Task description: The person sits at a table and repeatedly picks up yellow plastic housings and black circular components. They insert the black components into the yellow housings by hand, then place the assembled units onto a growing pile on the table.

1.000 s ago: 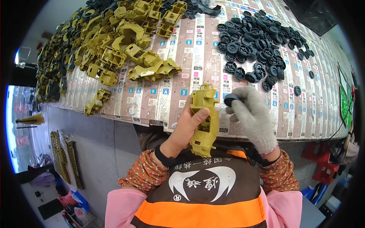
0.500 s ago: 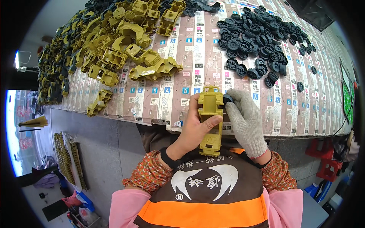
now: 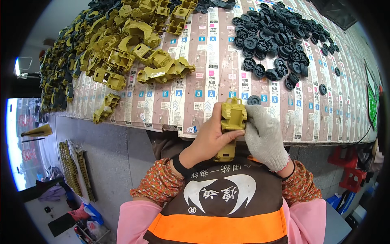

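My bare left hand [image 3: 209,136] grips a mustard-yellow plastic toy truck body [image 3: 233,116], thumb across its middle. The body tilts, its far end raised above the table's near edge. My right hand [image 3: 265,136], in a pale knitted glove, is closed against the body's right side. Whatever its fingertips pinch there is hidden. Just beyond the gloved fingers shows a black toy wheel [image 3: 254,100]; whether they touch it I cannot tell.
A large heap of yellow toy truck parts [image 3: 122,53] covers the table's left, mixed with dark parts farther left. Black wheels [image 3: 280,36] are piled at the far right, a few loose. The printed table covering [image 3: 178,107] ends near my waist. Red stools [image 3: 351,179] stand low at right.
The truck body has tilted, its far end raised, and moved slightly right. The dark wheel seen between my gloved fingers and the body no longer shows there; a wheel now shows beyond those fingers.
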The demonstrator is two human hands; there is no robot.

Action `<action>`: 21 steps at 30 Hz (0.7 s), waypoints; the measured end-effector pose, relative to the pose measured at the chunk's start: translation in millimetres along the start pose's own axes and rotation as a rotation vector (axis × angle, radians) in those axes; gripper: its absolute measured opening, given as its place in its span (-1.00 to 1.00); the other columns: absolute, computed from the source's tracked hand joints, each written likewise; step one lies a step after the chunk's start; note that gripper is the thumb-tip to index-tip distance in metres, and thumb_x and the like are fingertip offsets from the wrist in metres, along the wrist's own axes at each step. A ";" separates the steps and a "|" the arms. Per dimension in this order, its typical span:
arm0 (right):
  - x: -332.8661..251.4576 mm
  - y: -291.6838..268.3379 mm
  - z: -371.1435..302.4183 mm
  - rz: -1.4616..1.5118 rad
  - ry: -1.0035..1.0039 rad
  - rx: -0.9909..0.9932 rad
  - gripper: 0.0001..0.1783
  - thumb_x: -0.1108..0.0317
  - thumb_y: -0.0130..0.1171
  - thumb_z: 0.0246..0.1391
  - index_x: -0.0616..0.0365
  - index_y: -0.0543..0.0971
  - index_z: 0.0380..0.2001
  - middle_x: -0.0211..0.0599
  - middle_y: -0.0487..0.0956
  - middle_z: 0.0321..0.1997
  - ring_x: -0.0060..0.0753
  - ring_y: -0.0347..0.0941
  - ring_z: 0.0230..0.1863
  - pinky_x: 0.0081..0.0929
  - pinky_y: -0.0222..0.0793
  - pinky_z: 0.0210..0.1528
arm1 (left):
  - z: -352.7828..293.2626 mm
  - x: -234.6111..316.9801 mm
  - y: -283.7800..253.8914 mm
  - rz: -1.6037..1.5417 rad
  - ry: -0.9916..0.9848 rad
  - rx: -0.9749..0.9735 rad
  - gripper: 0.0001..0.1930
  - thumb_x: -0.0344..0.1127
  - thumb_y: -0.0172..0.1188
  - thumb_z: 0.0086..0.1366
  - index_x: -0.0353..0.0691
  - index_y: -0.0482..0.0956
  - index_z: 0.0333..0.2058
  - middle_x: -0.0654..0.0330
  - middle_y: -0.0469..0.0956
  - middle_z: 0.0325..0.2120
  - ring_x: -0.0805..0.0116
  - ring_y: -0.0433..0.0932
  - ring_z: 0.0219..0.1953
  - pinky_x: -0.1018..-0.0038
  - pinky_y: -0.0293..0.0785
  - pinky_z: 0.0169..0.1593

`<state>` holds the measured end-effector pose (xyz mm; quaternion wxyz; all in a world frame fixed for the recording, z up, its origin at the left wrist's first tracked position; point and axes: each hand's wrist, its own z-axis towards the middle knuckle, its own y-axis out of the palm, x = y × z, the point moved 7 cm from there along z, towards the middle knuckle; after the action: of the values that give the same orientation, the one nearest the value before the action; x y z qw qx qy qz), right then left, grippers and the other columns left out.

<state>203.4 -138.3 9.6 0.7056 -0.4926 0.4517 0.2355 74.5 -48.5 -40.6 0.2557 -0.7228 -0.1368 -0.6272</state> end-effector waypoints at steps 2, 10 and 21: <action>2.8 -3.6 -1.8 -0.039 0.019 -0.046 -0.70 0.59 0.08 0.14 0.28 0.52 -0.03 0.24 0.64 -0.23 0.33 0.64 -0.19 0.01 0.56 -0.17 | -1.9 1.5 5.2 0.022 -0.033 -0.089 -0.26 -0.06 0.43 0.35 -0.23 0.13 0.23 -0.08 0.65 -0.06 -0.10 0.70 0.02 0.19 0.59 0.05; 12.9 -6.4 -14.4 0.422 0.566 -0.172 -0.68 0.66 -0.05 0.03 0.39 0.48 -0.10 0.06 0.68 -0.29 -0.31 0.64 -0.56 -0.35 0.56 -0.54 | -2.0 8.6 14.3 0.202 -0.015 -0.212 -0.32 -0.04 0.42 0.34 -0.22 0.14 0.13 -0.25 0.61 -0.09 -0.38 0.60 0.01 0.02 0.57 -0.01; -9.2 -38.2 42.9 -0.638 -0.148 -0.079 -0.55 0.49 0.29 0.09 0.10 0.55 0.10 -0.06 0.65 -0.07 0.05 0.62 -0.09 -0.15 0.53 -0.06 | 14.5 -6.5 -19.1 -0.659 -0.238 0.162 -0.47 -0.22 0.35 0.45 -0.14 0.30 0.26 0.28 0.54 0.00 0.48 0.59 0.00 0.44 0.62 0.04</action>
<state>246.1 -113.7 40.6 0.7551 -0.6177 0.2125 0.0550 75.5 -24.0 -44.4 0.0788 -0.6853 -0.4406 -0.5745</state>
